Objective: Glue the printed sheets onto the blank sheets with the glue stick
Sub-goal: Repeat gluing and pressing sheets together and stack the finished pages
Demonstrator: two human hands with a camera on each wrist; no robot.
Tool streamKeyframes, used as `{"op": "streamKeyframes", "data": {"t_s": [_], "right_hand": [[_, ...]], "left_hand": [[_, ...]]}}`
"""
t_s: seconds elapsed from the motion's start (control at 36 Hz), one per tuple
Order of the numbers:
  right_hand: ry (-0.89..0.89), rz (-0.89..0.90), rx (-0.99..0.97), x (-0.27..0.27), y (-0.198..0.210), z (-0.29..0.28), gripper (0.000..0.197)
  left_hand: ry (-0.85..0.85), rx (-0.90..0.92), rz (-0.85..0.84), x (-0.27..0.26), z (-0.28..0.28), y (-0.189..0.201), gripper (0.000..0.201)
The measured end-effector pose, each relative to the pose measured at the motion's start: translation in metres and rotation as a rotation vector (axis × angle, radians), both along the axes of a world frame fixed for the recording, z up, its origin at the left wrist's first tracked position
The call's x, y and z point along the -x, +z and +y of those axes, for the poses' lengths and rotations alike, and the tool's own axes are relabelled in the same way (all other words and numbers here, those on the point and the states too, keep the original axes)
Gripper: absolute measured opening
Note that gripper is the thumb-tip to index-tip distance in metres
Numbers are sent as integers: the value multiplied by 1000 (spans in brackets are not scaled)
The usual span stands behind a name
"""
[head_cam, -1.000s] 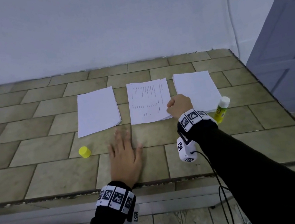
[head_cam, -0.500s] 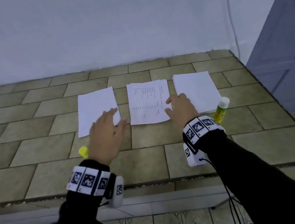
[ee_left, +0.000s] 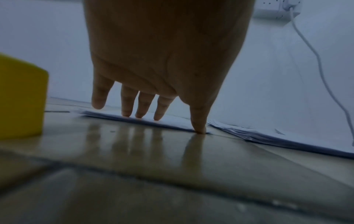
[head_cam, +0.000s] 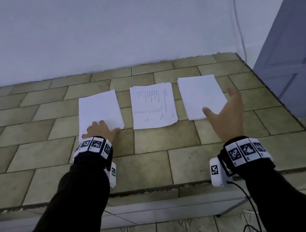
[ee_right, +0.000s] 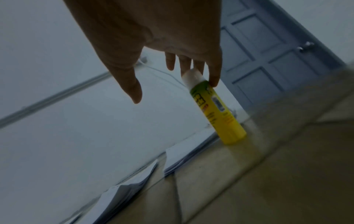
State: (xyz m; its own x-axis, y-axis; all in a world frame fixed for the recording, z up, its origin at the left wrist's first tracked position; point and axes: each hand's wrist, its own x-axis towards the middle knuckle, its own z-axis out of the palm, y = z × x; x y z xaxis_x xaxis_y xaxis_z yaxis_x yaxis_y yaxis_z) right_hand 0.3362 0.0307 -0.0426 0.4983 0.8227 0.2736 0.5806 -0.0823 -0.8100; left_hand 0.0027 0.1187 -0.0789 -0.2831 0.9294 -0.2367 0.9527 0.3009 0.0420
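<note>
Three piles of paper lie side by side on the tiled counter [head_cam: 156,167]: a blank pile [head_cam: 99,110] on the left, the printed pile [head_cam: 153,105] in the middle, and a second blank pile [head_cam: 201,95] on the right. The edges all look clean and separate, so as far as these views show no printed sheet has been stuck to a blank one yet, and the gluing is all still to do.

The left hand [head_cam: 100,129] rests on the near edge of the left blank pile, fingers straight and spread, their tips pressing the top sheet and the thumb touching down at the near corner. It grips nothing.

The right hand [head_cam: 227,115] is raised near the right pile with its fingers [ee_right: 214,71] extended and apart, holding nothing. In the right wrist view the glue stick [ee_right: 216,109] stands upright on the counter just beside the right pile, its white tip bare. The fingertips are at that tip, but the picture is blurred and I cannot say whether they touch it.

The yellow cap [ee_left: 21,97] sits on the counter to the left of the left hand, so the stick is open and ready. What is left, by my reading: take the stick, spread glue, lay a printed sheet on a blank one, and repeat through the piles.
</note>
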Motion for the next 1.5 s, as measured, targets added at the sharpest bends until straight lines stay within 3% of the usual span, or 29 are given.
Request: {"op": "streamKeyframes", "data": {"t_s": [0.11, 0.36, 0.56, 0.75, 0.94, 1.17, 1.5], "right_hand": [[-31, 138, 6, -5, -5, 2, 76], [-73, 256, 7, -7, -13, 2, 73], [-114, 359, 92, -8, -21, 1, 52], [-123, 324, 191, -12, -31, 4, 37], [-97, 297, 226, -12, -30, 3, 36], [-86, 278, 245, -11, -28, 2, 35], [-56, 283, 266, -10, -25, 1, 35]], "left_hand": [[-10, -5, 19, 1, 1, 2, 66], [61, -54, -12, -2, 7, 3, 71], [34, -46, 46, -3, 9, 5, 64], [-13, -62, 12, 8, 12, 7, 49], [8, -158, -109, 15, 10, 11, 53], [-17, -87, -92, 12, 1, 9, 42], [44, -370, -263, 17, -13, 31, 48]]}}
